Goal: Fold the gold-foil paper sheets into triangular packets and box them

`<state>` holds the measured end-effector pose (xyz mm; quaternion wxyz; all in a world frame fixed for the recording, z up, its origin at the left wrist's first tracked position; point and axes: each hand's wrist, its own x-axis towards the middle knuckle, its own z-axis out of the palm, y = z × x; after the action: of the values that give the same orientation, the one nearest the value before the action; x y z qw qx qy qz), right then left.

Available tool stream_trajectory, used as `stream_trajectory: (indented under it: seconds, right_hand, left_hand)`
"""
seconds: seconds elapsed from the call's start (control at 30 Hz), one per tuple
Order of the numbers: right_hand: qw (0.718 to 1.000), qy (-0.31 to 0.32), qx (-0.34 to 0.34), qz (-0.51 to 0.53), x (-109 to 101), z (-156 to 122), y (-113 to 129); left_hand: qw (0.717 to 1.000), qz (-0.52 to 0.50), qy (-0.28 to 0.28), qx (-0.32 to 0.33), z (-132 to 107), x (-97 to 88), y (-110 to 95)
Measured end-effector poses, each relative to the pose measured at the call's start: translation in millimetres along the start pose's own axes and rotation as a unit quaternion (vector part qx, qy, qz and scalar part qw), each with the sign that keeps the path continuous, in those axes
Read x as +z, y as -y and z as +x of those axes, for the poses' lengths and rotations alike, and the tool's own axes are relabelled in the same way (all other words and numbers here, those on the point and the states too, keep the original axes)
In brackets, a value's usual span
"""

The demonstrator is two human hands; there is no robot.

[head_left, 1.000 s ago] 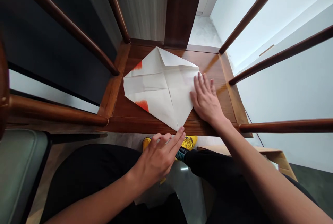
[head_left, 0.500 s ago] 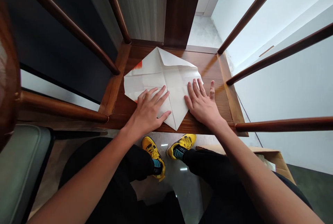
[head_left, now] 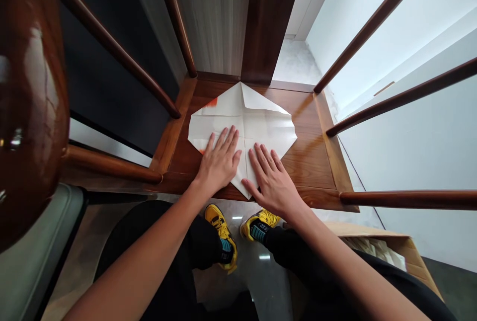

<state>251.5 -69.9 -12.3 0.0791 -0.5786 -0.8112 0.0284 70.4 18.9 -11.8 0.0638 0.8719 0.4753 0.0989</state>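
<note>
The right hand (head_left: 272,182) has moved in beside the left hand (head_left: 219,162), both spread flat and pressing the folded white paper (head_left: 268,124) at the middle of the wooden seat (head_left: 309,162). The right hand's thumb nears the paper's near corner; the left hand partly hides a red patch (head_left: 201,151).

Nothing can be read with certainty; the teal-and-black sock (head_left: 258,233) above the yellow sneaker (head_left: 260,224) bears small dark lettering, too blurred to make out; the folded white paper (head_left: 267,127) shows only an orange-red patch (head_left: 210,103), no print.
</note>
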Motion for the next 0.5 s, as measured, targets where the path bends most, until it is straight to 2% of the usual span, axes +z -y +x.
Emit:
stream_trajectory:
  seconds: [0.07, 0.13, 0.23, 0.3, 0.4, 0.5]
  right_hand:
    - [1.000, 0.003, 0.005, 0.007, -4.0, -5.0, 1.6]
    - [1.000, 0.008, -0.009, 0.017, -8.6, -14.8, 3.1]
    - [0.996, 0.042, -0.070, 0.026, -15.3, -35.3, 5.1]
    - [0.994, 0.055, -0.089, 0.014, -18.8, -47.0, 6.5]
    - [0.994, 0.021, -0.104, -0.006, -27.6, -55.3, 8.0]
    - [0.983, -0.020, -0.172, 0.065, -54.6, -56.7, 8.1]
  left_hand:
    - [0.999, 0.004, -0.004, -0.043, 1.9, -2.6, 14.5]
    - [1.000, 0.004, 0.006, -0.029, -8.2, -10.2, 29.9]
    - [0.990, -0.013, 0.070, 0.121, -43.7, -24.9, 45.6]
    - [0.980, -0.022, 0.099, 0.173, -70.5, -30.5, 47.7]
    - [0.980, -0.031, 0.071, 0.184, -98.7, -31.9, 41.5]
    - [0.974, -0.098, 0.007, 0.205, -113.9, -43.1, 31.3]
